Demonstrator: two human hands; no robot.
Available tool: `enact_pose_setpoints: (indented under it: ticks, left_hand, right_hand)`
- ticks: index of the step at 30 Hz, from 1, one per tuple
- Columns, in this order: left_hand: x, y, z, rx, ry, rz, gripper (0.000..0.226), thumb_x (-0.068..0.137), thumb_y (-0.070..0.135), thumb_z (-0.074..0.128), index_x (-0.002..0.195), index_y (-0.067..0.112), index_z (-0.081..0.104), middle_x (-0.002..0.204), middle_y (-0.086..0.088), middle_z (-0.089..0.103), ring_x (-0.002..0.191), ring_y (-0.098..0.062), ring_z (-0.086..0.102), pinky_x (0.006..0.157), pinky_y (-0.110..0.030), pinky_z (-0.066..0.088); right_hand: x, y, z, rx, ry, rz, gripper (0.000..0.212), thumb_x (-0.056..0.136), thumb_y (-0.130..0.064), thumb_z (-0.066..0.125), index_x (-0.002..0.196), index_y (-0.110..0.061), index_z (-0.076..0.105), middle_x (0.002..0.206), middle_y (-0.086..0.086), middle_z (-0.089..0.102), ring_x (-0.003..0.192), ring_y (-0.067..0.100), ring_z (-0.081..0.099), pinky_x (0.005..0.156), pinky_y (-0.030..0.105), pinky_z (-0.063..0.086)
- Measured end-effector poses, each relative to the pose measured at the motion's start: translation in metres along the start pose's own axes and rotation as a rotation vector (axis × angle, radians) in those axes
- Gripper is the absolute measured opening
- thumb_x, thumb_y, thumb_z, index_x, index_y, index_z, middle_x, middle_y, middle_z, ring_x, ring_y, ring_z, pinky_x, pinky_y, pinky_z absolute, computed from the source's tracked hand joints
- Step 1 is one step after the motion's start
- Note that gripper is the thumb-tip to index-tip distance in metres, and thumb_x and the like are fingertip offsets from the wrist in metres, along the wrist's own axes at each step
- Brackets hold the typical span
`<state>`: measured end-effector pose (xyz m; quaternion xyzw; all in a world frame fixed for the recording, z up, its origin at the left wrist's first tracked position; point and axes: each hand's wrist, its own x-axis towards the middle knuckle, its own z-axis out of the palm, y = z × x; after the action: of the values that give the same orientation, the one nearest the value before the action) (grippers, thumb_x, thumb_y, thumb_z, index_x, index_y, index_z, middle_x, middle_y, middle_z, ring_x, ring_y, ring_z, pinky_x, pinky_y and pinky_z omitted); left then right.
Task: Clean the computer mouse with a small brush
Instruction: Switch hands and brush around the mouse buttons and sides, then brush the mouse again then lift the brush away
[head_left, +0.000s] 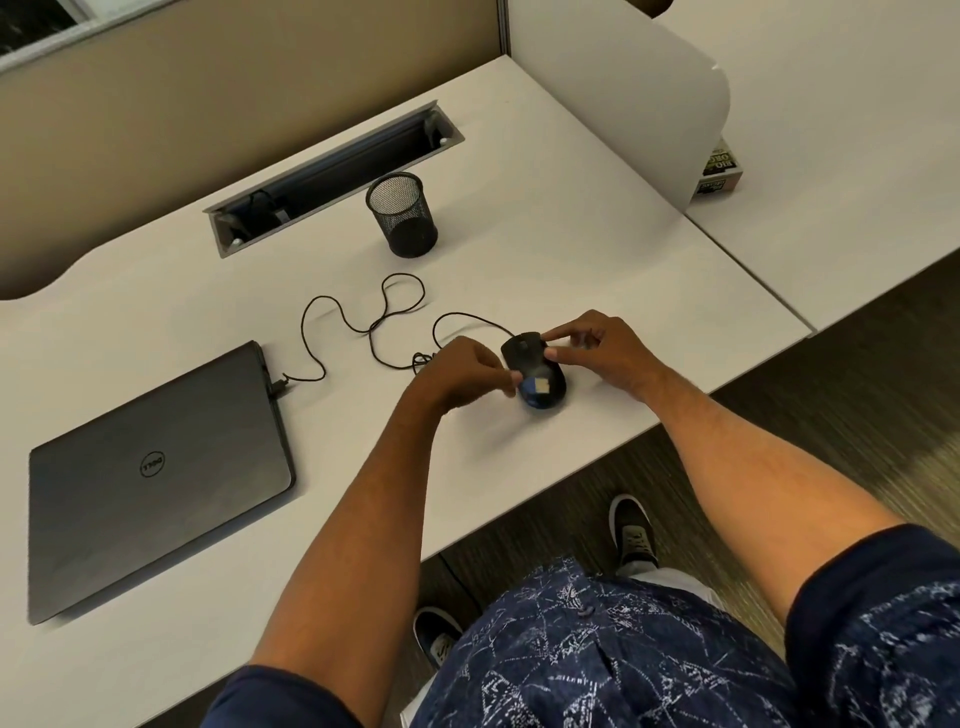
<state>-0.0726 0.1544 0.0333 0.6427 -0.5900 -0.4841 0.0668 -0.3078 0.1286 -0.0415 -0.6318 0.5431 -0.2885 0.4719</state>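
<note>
A black wired computer mouse (525, 352) lies on the white desk (519, 234) near its front right edge. My right hand (597, 353) pinches the mouse's right side with thumb and forefinger. My left hand (462, 376) is closed around a small brush with a blue body and pale bristles (537, 387), pressed on the rear of the mouse. The mouse cable (363, 322) loops left across the desk to a closed dark laptop (156, 478).
A black mesh pen cup (402, 213) stands behind the mouse. A cable tray slot (332, 176) is cut in the desk's back. A white divider panel (623, 93) and a box (719, 169) are at the right. Floor and my shoes are below the desk edge.
</note>
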Motion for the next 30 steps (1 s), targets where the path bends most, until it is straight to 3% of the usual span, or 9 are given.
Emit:
enact_pose_setpoints:
  ticks: [5, 8, 13, 15, 17, 22, 25, 28, 30]
  left_hand:
    - [0.003, -0.002, 0.005, -0.295, 0.201, 0.101, 0.019, 0.095, 0.024, 0.072, 0.089, 0.007, 0.080, 0.055, 0.012, 0.062, 0.050, 0.001, 0.050, 0.054, -0.015, 0.039]
    - [0.003, 0.000, 0.015, -0.404, 0.207, 0.107, 0.017, 0.097, 0.022, 0.069, 0.084, 0.013, 0.075, 0.064, 0.004, 0.065, 0.057, -0.006, 0.056, 0.057, -0.021, 0.043]
    - [0.006, 0.009, 0.027, -0.597, 0.196, 0.059, 0.015, 0.100, 0.025, 0.065, 0.089, 0.016, 0.070, 0.079, -0.001, 0.075, 0.069, -0.014, 0.072, 0.066, -0.027, 0.049]
    - [0.007, 0.010, 0.029, -0.662, 0.196, 0.039, 0.013, 0.099, 0.025, 0.066, 0.095, 0.014, 0.070, 0.083, -0.003, 0.076, 0.071, -0.013, 0.073, 0.071, -0.029, 0.051]
    - [0.006, 0.009, 0.030, -0.671, 0.179, 0.042, 0.015, 0.099, 0.026, 0.066, 0.100, 0.012, 0.071, 0.084, -0.002, 0.076, 0.072, -0.012, 0.073, 0.072, -0.029, 0.051]
    - [0.004, -0.001, 0.035, -0.437, 0.303, 0.183, 0.018, 0.093, 0.032, 0.075, 0.098, 0.015, 0.077, 0.088, 0.003, 0.076, 0.080, -0.009, 0.070, 0.071, -0.024, 0.050]
    - [0.002, -0.015, 0.042, -0.163, 0.453, 0.229, 0.048, 0.078, 0.046, 0.086, 0.115, 0.023, 0.069, 0.112, 0.010, 0.067, 0.102, -0.011, 0.064, 0.083, -0.026, 0.051]
    - [0.001, -0.027, 0.050, 0.031, 0.382, 0.276, 0.098, 0.065, 0.059, 0.090, 0.145, 0.020, 0.051, 0.146, -0.001, 0.054, 0.134, -0.020, 0.049, 0.112, -0.034, 0.039]
    - [0.002, -0.028, 0.055, 0.127, 0.329, 0.297, 0.117, 0.061, 0.068, 0.088, 0.155, 0.018, 0.040, 0.158, -0.004, 0.044, 0.145, -0.022, 0.039, 0.118, -0.036, 0.029]
  right_hand:
    - [-0.006, -0.008, -0.001, 0.053, 0.118, -0.053, 0.016, 0.085, -0.039, 0.077, 0.100, -0.034, 0.079, 0.093, -0.012, 0.068, 0.081, 0.001, 0.058, 0.072, 0.022, 0.044]
    - [-0.010, -0.021, 0.005, 0.040, 0.088, -0.152, 0.018, 0.085, -0.043, 0.076, 0.097, -0.030, 0.080, 0.092, -0.012, 0.073, 0.083, 0.010, 0.063, 0.071, 0.027, 0.047]
    - [-0.012, -0.040, 0.011, 0.035, -0.044, -0.248, 0.023, 0.087, -0.039, 0.075, 0.109, -0.031, 0.077, 0.091, -0.013, 0.077, 0.080, 0.009, 0.069, 0.068, 0.019, 0.053]
    - [-0.013, -0.040, 0.009, 0.091, -0.070, -0.216, 0.027, 0.089, -0.035, 0.075, 0.115, -0.027, 0.076, 0.086, -0.005, 0.078, 0.077, 0.018, 0.074, 0.067, 0.027, 0.060]
    - [-0.014, -0.040, 0.006, 0.134, -0.117, -0.184, 0.026, 0.089, -0.030, 0.075, 0.115, -0.025, 0.075, 0.081, 0.004, 0.078, 0.077, 0.030, 0.075, 0.070, 0.035, 0.062]
    - [-0.013, -0.035, -0.009, 0.138, -0.093, -0.100, 0.016, 0.092, -0.013, 0.071, 0.106, -0.013, 0.078, 0.079, 0.012, 0.075, 0.069, 0.011, 0.068, 0.060, 0.021, 0.053]
    - [-0.016, -0.024, -0.024, 0.113, -0.073, 0.017, 0.008, 0.091, -0.019, 0.072, 0.093, -0.015, 0.079, 0.072, -0.001, 0.070, 0.065, -0.003, 0.058, 0.059, 0.012, 0.046]
    - [-0.021, -0.013, -0.030, 0.042, -0.143, 0.098, 0.011, 0.087, -0.026, 0.076, 0.086, -0.015, 0.080, 0.075, -0.010, 0.074, 0.070, -0.007, 0.060, 0.065, 0.008, 0.044]
    - [-0.023, -0.010, -0.030, -0.048, -0.188, 0.126, 0.014, 0.085, -0.035, 0.077, 0.082, -0.021, 0.080, 0.079, -0.009, 0.075, 0.070, -0.007, 0.061, 0.070, 0.017, 0.043]
